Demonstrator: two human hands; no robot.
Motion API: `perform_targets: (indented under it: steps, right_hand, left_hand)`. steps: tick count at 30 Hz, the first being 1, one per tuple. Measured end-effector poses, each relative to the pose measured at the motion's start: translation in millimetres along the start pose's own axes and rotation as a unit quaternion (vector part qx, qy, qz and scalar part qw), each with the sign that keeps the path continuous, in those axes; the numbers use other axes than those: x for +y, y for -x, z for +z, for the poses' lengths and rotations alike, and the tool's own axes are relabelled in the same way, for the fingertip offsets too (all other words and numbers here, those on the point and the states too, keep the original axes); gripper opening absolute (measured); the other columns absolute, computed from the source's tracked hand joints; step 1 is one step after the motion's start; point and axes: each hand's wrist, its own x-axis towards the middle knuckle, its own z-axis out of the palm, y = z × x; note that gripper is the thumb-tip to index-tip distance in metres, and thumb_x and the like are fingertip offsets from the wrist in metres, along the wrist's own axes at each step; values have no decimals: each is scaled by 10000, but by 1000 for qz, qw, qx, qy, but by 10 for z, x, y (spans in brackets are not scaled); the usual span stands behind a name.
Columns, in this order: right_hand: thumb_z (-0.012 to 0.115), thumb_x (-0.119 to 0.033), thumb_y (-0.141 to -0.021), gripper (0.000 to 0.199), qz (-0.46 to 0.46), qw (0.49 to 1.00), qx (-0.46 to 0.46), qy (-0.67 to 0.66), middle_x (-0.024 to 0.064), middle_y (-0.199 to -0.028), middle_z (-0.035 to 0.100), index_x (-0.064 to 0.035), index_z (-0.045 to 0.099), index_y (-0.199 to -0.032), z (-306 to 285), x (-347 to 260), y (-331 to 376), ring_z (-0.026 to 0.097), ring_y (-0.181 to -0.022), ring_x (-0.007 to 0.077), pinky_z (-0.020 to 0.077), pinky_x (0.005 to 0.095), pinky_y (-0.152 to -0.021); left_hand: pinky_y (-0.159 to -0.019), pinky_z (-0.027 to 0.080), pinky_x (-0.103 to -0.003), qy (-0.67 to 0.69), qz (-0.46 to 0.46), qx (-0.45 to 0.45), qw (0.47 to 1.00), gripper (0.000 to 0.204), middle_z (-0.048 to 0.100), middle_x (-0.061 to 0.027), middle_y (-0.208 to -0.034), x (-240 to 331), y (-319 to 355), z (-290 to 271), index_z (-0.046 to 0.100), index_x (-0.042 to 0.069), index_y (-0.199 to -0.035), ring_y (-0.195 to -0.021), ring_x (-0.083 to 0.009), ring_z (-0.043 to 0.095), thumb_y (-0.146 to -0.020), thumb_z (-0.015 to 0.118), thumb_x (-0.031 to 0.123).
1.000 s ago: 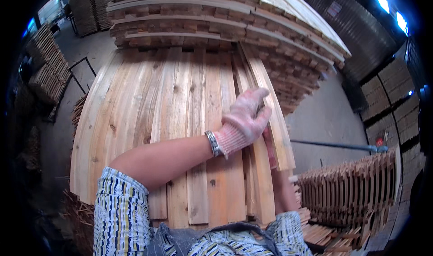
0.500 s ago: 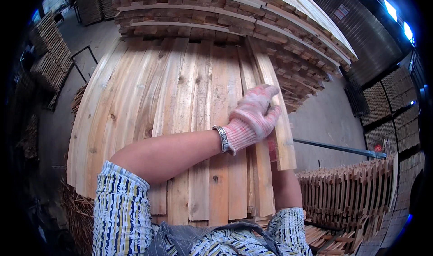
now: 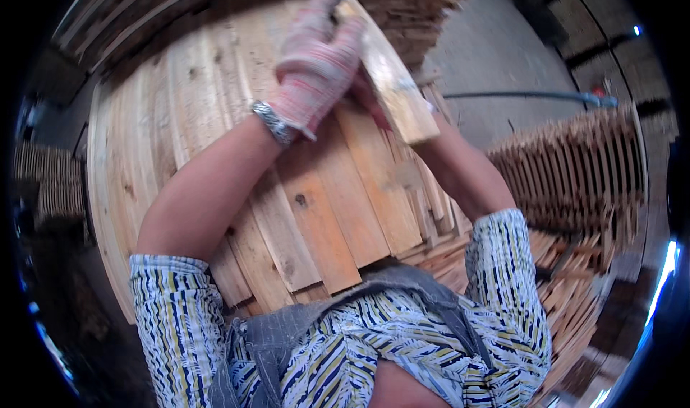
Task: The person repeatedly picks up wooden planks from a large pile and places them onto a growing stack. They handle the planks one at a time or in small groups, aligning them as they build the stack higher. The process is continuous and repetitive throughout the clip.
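A long pale wooden board [image 3: 395, 85] is raised at a slant above a layer of planks [image 3: 323, 214] lying side by side. My left hand [image 3: 316, 67], in a pink-and-white knitted glove, is closed on the board's left edge, with a metal band on that wrist. Beneath the board, my right hand [image 3: 370, 103] supports it from the other side. Only a strip of its reddish glove shows at the board's left edge; the rest is hidden. The board's near end juts out over my right forearm.
Behind the planks rises a taller stack of lumber [image 3: 136, 16]. At the right stands a rack of upright slats [image 3: 575, 167], with a blue-grey bar [image 3: 525, 94] beyond it. Loose thin strips [image 3: 553, 286] lie at the lower right. Concrete floor [image 3: 481, 42] shows beyond.
The view has turned and dropped toward my body. Both hands stay with the board, which now tilts more across the planks, its near end clear of them.
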Motion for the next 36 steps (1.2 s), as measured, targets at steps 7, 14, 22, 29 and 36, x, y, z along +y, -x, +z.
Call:
perform_targets:
  steps: [7, 14, 22, 29, 36]
  right_hand:
    - [501, -273, -1039, 407, -65, 989, -24, 131, 75, -1098, 650, -28, 489, -1363, -96, -84, 295, 618, -1095, 172, 530, 314, -951]
    - [510, -306, -1003, 453, 150, 920, 49, 359, 218, -1254, 630, -5, 553, -1339, -576, -325, 1290, 621, -1144, 300, 474, 373, -1011]
    - [597, -284, -962, 607, -229, 894, 218, 317, 294, -1435, 457, 38, 431, -1448, 62, -368, 2332, 448, -1346, 438, 341, 477, -1138]
    - [547, -517, -934, 608, -259, 818, 94, 505, 221, -1358, 544, -36, 592, -1303, 461, -389, 1911, 483, -1289, 404, 287, 540, -1150]
    - [428, -549, -986, 601, -306, 800, 81, 509, 201, -1392, 520, -81, 592, -1327, 643, -673, 2162, 446, -1337, 397, 258, 605, -1154]
  left_hand:
    - [-955, 450, -269, 123, -94, -53, 987, 437, 620, -65, -1237, 193, -43, -2, 561, 24, -1340, -1101, -144, 567, -973, 635, 250]
    - [-876, 458, -233, 234, -92, -66, 966, 361, 618, -34, -1087, -171, -210, -139, 554, 36, -1286, -983, -124, 578, -956, 631, 160]
    - [-1040, 404, -277, 102, -127, -220, 962, 457, 585, -94, -1334, 60, -120, -332, 517, 14, -1377, -1220, -185, 534, -964, 616, 183]
    - [-1193, 266, -402, -298, 46, -363, 882, 654, 410, -223, -1518, 437, 418, -1730, 383, -9, -1488, -1435, -335, 350, -962, 604, 312]
    - [-1194, 269, -414, -213, -30, -322, 922, 613, 418, -269, -1492, 611, 858, -2549, 410, -35, -1457, -1440, -362, 338, -958, 560, 289]
